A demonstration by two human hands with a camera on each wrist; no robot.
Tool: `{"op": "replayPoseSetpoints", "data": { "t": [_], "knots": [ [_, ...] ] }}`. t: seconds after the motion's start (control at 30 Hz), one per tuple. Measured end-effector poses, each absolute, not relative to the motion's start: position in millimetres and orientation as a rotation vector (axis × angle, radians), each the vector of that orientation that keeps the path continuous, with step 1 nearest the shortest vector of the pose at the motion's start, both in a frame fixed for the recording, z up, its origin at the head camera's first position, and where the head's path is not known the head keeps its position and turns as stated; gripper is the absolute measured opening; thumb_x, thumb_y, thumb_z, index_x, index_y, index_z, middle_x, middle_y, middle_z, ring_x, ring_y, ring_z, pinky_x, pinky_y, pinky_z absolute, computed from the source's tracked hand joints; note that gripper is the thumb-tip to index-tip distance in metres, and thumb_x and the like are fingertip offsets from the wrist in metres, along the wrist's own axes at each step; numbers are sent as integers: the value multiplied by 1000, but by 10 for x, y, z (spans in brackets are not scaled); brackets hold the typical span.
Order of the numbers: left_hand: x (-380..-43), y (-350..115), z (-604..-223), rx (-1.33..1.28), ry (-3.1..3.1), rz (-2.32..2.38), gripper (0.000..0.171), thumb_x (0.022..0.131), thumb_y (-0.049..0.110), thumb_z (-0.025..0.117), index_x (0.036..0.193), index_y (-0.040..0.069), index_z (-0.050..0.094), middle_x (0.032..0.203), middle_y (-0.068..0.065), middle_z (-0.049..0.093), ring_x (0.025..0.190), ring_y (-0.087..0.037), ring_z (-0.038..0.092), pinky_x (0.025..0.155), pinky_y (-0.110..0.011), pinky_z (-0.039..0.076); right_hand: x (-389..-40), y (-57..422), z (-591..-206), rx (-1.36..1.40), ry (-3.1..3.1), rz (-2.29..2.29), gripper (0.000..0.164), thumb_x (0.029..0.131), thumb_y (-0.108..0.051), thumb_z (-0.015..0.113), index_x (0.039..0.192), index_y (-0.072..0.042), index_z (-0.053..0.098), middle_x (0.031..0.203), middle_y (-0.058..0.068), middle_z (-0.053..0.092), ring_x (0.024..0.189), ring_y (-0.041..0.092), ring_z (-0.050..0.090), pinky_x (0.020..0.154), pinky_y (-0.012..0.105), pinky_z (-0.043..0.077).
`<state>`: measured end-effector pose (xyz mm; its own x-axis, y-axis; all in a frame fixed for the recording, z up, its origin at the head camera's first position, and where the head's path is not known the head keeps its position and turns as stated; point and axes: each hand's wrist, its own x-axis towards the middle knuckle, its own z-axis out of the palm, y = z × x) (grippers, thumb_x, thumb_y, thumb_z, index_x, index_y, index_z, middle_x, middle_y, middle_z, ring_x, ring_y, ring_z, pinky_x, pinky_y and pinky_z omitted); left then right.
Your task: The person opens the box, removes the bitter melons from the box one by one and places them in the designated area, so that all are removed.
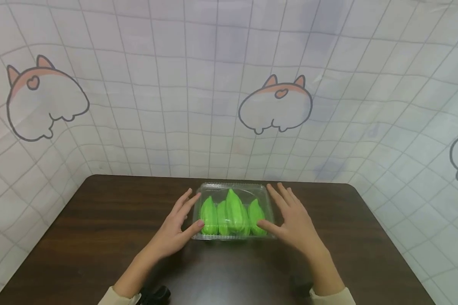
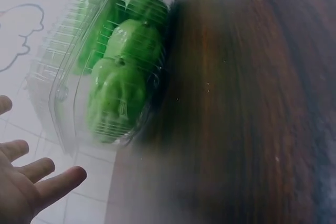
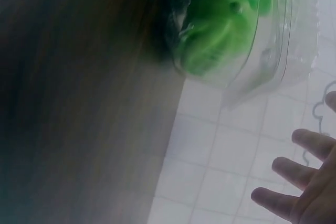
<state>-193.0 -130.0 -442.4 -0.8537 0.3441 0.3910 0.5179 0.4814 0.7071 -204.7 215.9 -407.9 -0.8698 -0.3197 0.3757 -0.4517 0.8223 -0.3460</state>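
A clear plastic clamshell box (image 1: 233, 186) sits on the table with its lid down. Inside it lie several bright green, ridged, pointed fruit or vegetables (image 1: 234, 212), seen end-on through the ribbed wall in the left wrist view. At the box's left side is my left hand (image 1: 173, 231), fingers spread and thumb over the near left corner. My right hand (image 1: 295, 222) mirrors it on the right, its thumb reaching over the near right corner. In the right wrist view the fingers (image 3: 310, 142) of that hand stand apart from the box wall.
The dark brown wooden table (image 1: 91, 228) has rounded far corners. Behind and beside it hangs a white gridded sheet (image 1: 198, 106) printed with cartoon animals. A dark object (image 1: 156, 294) shows by the left sleeve.
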Motion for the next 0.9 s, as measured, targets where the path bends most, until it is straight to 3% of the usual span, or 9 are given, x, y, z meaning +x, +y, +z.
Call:
{"op": "replayPoseSetpoints", "data": {
  "t": [0.1, 0.27, 0.5, 0.9],
  "knots": [
    [-1960, -1275, -4428, -736, -2519, -1379, 66, 100, 32, 59, 158, 24, 28, 166, -10, 14, 142, -41, 36, 99, -61, 46, -2081, 2086, -4080, 610, -2700, 631, 97, 82, -62, 71, 160, -32, 21, 164, 14, 24, 148, 46, 21, 111, 70, 26],
    [-2011, -1235, -4441, -740, -2492, -1468, 63, 101, 32, 57, 158, 21, 30, 166, -11, 15, 145, -41, 31, 99, -62, 46, -2112, 1996, -4089, 621, -2717, 631, 97, 82, -64, 70, 160, -35, 19, 165, 9, 21, 149, 44, 20, 112, 69, 25],
    [-1984, -1258, -4477, -760, -2504, -1484, 61, 101, 27, 58, 157, 25, 32, 165, -14, 14, 144, -42, 32, 98, -60, 47, -2052, 1862, -4186, 723, -2715, 524, 99, 79, -70, 69, 159, -34, 24, 162, 15, 28, 146, 47, 25, 108, 71, 29],
    [-2022, -1198, -4644, -755, -2513, -1457, 61, 101, 28, 58, 156, 15, 34, 164, -18, 16, 141, -48, 35, 93, -62, 50, -2074, 1866, -4288, 745, -2764, 431, 102, 77, -77, 64, 159, -32, 24, 163, 13, 28, 146, 47, 25, 108, 70, 31]
  ]
}}
